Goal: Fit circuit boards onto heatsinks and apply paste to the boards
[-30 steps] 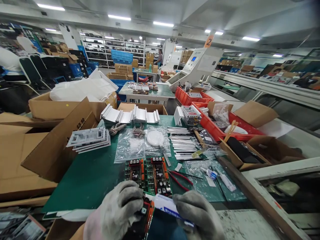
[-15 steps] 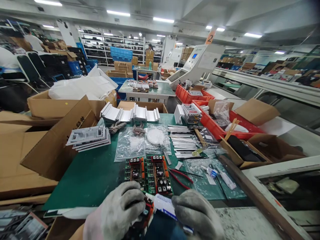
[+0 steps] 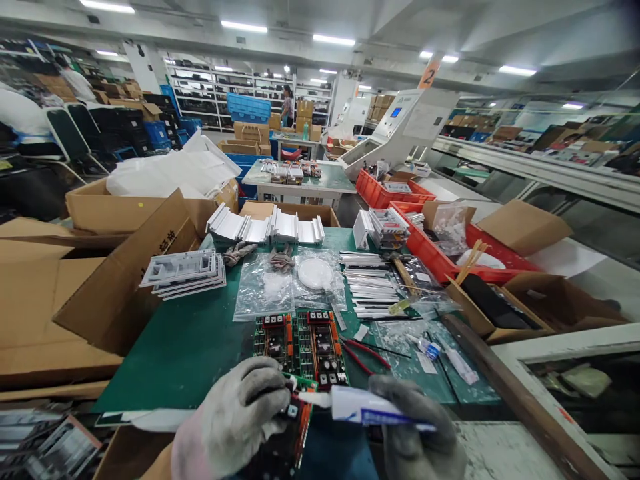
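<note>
My left hand (image 3: pixel 245 413), in a grey-white work glove, is closed around a circuit board (image 3: pixel 295 427) near the bottom of the view. In my gloved right hand (image 3: pixel 415 420) is a white and blue squeeze tube (image 3: pixel 370 405). The tube's white nozzle (image 3: pixel 314 399) points left at the board's upper edge; whether it touches cannot be made out. Just beyond my hands, two more circuit boards, one on the left (image 3: pixel 274 340) and one on the right (image 3: pixel 321 347), lie side by side on the green table mat (image 3: pixel 185 347). Red-handled pliers (image 3: pixel 365 357) rest to their right.
Plastic bags, a white round lid (image 3: pixel 315 273) and metal strips (image 3: pixel 370 287) lie farther back. Grey frames (image 3: pixel 187 273) are stacked at left, white metal profiles (image 3: pixel 265 227) behind. Cardboard boxes (image 3: pixel 115 287) flank the left side, red crates (image 3: pixel 440 253) the right. A person (image 3: pixel 287 107) stands far off.
My right hand has shifted right and turned the tube, so it now lies nearly level with its nozzle in view at the board. The left hand keeps its hold. The view has shifted slightly.
</note>
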A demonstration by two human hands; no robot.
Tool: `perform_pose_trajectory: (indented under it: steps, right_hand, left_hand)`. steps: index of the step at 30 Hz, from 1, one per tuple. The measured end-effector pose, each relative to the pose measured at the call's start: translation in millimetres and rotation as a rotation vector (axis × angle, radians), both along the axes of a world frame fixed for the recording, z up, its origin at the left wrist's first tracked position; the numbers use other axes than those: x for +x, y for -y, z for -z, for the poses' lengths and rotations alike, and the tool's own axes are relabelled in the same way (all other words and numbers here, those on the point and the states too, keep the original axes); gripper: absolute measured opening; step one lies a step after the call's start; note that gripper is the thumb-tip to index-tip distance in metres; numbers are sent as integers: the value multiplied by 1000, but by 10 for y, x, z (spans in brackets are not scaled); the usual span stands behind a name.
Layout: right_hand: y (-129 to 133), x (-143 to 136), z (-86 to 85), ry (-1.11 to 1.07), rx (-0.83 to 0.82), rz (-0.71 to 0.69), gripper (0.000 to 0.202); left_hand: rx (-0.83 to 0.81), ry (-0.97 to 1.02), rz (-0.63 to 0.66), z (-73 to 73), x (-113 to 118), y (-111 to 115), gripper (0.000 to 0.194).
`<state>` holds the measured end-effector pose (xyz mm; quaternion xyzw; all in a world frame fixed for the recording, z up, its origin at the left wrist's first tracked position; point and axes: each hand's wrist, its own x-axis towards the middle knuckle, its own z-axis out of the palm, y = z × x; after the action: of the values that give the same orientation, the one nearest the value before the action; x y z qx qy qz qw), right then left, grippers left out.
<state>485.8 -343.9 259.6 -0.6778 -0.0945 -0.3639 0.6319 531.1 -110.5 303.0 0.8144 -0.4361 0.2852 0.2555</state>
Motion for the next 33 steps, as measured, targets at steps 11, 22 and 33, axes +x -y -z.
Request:
perform_pose_trajectory:
  steps: [11,22,33]
  right_hand:
    - [-242,-71,24,-30,104,-24,15]
    - [-90,87,203,-227,286,102,26]
    - [186,225,54,-124,281,418,23]
  left_hand:
    - [-100,-48,-371,289,12,-135,21]
    - [-124,-220,-498,242,317,-301,35]
    - [-38,-378,-342,212,679,481,8]
